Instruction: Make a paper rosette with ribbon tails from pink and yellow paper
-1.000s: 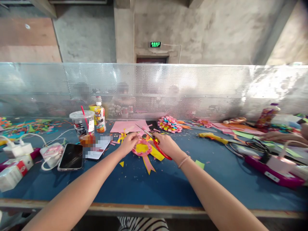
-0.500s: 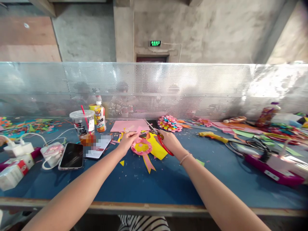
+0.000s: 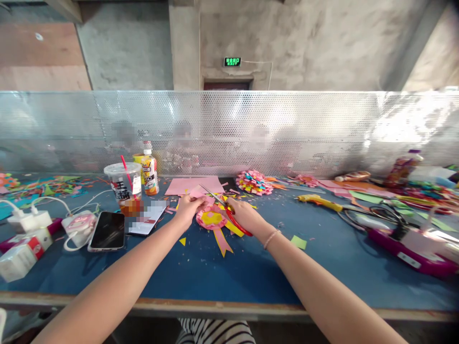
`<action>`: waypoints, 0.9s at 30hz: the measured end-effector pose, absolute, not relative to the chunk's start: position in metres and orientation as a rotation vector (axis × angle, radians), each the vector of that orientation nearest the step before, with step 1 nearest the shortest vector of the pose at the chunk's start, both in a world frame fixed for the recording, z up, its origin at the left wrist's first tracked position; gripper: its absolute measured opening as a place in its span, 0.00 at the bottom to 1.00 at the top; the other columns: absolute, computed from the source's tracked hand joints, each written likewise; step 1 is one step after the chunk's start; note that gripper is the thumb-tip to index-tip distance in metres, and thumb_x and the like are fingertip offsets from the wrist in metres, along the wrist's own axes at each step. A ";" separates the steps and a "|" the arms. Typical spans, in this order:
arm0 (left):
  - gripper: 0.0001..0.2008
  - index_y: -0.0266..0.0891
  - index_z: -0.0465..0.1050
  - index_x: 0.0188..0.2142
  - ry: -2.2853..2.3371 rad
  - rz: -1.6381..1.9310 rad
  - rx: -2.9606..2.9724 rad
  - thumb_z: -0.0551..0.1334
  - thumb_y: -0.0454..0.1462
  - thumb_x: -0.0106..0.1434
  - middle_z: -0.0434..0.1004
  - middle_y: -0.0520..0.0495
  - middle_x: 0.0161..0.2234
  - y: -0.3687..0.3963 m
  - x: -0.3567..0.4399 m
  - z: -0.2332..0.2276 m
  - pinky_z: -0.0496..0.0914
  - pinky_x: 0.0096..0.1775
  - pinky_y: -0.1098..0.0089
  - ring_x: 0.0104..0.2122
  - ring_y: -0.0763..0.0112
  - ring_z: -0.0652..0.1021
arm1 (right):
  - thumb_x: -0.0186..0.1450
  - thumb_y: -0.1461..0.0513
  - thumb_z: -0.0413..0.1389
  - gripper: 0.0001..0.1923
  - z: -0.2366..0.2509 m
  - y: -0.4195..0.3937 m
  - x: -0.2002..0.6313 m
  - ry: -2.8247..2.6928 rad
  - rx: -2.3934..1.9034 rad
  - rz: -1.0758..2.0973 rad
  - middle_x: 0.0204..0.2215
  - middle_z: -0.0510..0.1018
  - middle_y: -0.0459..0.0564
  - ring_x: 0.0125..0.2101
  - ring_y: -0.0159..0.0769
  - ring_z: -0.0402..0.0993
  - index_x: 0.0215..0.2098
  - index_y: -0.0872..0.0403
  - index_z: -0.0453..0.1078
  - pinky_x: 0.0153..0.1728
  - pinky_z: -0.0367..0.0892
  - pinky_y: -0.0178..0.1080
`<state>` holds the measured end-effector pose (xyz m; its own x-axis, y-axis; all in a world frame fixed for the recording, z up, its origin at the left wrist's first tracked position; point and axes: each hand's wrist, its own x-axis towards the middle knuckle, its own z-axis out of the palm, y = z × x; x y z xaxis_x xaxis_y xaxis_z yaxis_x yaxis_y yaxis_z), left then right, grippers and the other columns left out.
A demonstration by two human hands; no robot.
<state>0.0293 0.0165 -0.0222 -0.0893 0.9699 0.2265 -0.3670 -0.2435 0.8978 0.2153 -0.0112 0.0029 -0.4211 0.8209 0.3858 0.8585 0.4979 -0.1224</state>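
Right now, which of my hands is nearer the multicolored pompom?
Right. The right hand, holding scissors, is in front of the pompom; the left hand is farther, to its left.

It's a craft workshop you're in, by the look of it, and a rough-built one! Dead ahead at twelve o'clock, a perforated metal screen (image 3: 315, 129) backs your blue worktable (image 3: 229, 282), a green EXIT sign (image 3: 232, 61) glowing on the bare concrete wall (image 3: 315, 43). Red-handled scissors (image 3: 239, 226) at twelve, paper scraps (image 3: 50, 186) strewn at ten, yellow corded tool (image 3: 321, 202) at one, purple power strip (image 3: 405, 257) at two!
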 end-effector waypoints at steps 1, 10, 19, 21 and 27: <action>0.12 0.33 0.68 0.25 0.813 1.587 1.038 0.68 0.35 0.42 0.73 0.49 0.20 0.016 0.030 -0.021 0.70 0.30 0.71 0.23 0.74 0.75 | 0.65 0.50 0.43 0.20 0.003 -0.012 0.215 -2.349 -1.394 -0.127 0.36 0.76 0.55 0.36 0.39 0.73 0.44 0.55 0.64 0.30 0.58 0.33; 0.09 0.35 0.65 0.26 0.768 1.674 0.970 0.63 0.38 0.51 0.75 0.47 0.21 0.012 0.030 -0.013 0.72 0.29 0.71 0.23 0.71 0.77 | 0.63 0.48 0.44 0.21 0.007 -0.022 0.213 -2.378 -1.280 -0.243 0.37 0.75 0.53 0.38 0.40 0.71 0.45 0.53 0.61 0.33 0.59 0.35; 0.09 0.32 0.69 0.25 0.634 1.747 1.014 0.66 0.34 0.44 0.75 0.48 0.24 0.010 0.031 -0.011 0.71 0.37 0.69 0.27 0.73 0.77 | 0.62 0.48 0.46 0.24 0.002 -0.028 0.210 -2.366 -1.181 -0.182 0.44 0.70 0.56 0.44 0.42 0.67 0.49 0.56 0.58 0.43 0.60 0.39; 0.10 0.32 0.70 0.26 0.622 1.735 1.015 0.67 0.34 0.43 0.75 0.48 0.24 0.010 0.031 -0.011 0.71 0.38 0.68 0.27 0.72 0.77 | 0.63 0.50 0.46 0.23 -0.001 -0.026 0.208 -2.337 -1.232 -0.163 0.44 0.70 0.57 0.44 0.42 0.68 0.49 0.56 0.58 0.43 0.60 0.39; 0.13 0.33 0.70 0.26 0.711 1.688 1.044 0.67 0.40 0.44 0.75 0.48 0.22 0.009 0.031 -0.013 0.70 0.33 0.69 0.24 0.72 0.76 | 0.64 0.52 0.44 0.22 -0.006 -0.018 0.208 -2.267 -1.302 -0.112 0.44 0.70 0.59 0.44 0.42 0.67 0.51 0.57 0.56 0.43 0.60 0.37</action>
